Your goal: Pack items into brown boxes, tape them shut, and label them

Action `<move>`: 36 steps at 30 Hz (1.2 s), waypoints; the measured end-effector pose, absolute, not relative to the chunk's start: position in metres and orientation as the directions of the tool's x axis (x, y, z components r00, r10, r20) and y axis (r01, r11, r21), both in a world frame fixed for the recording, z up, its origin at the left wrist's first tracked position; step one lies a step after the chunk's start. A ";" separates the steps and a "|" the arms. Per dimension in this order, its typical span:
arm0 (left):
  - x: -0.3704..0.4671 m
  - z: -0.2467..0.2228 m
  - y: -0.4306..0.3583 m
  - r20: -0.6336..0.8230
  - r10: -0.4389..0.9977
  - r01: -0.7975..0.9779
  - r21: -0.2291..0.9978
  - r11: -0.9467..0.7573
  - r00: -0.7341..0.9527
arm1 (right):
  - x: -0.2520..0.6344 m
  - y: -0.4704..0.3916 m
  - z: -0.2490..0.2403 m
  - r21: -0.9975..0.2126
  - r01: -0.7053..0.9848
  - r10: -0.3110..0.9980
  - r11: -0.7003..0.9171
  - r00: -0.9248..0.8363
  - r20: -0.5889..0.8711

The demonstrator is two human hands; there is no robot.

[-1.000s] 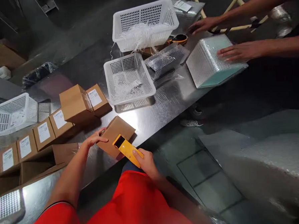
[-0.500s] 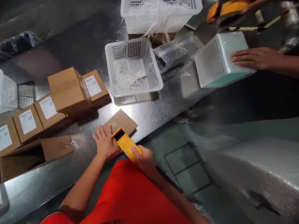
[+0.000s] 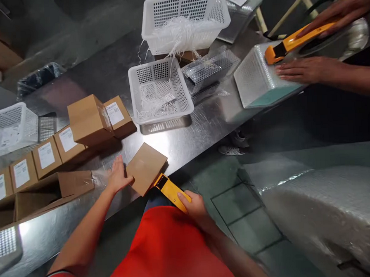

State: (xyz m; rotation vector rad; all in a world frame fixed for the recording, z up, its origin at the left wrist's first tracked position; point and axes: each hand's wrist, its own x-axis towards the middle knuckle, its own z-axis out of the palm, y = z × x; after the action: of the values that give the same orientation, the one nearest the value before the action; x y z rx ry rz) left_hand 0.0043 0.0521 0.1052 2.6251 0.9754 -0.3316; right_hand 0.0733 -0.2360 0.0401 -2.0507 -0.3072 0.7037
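A small brown cardboard box [image 3: 147, 167] rests near the front edge of the metal table, before my body. My left hand [image 3: 117, 178] lies at its left side, fingers stretched out and the thumb touching its edge. In my right hand [image 3: 194, 204] is a yellow tape dispenser [image 3: 173, 193], gripped by its body. The dispenser's head meets the box at its near right edge. Any tape between them is too small to make out.
Labelled cartons [image 3: 46, 156] and an open carton [image 3: 76, 186] line the left. White baskets [image 3: 160, 92] with shredded filler stand behind. At right, a co-worker's hands [image 3: 311, 70] hold a bubble-wrapped box [image 3: 256, 83] and an orange tape dispenser [image 3: 300, 38].
My left hand has slid off the box's top to its left side. My tape dispenser has moved from above the box to its right edge. The co-worker's dispenser has come down onto the wrapped box.
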 end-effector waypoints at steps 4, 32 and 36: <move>0.001 0.085 -0.003 -0.244 0.573 0.603 0.064 -0.795 0.782 | 0.071 -0.238 0.036 -0.826 -0.104 0.478 -0.555 0.772 -0.418; 0.017 0.114 0.074 -0.224 0.547 0.592 0.296 -0.750 0.806 | 0.117 -0.119 0.137 -0.860 -0.173 0.528 -0.480 0.726 -0.441; 0.019 0.101 0.039 -0.130 0.642 0.653 0.057 -0.756 0.755 | 0.112 -0.133 0.125 -0.863 -0.164 0.546 -0.478 0.714 -0.438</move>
State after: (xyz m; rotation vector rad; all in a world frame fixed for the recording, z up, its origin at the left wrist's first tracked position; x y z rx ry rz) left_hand 0.0195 0.0393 0.1013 2.8497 1.0543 -0.1555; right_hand 0.1120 -0.1326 0.1251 -1.8936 -0.2964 0.8674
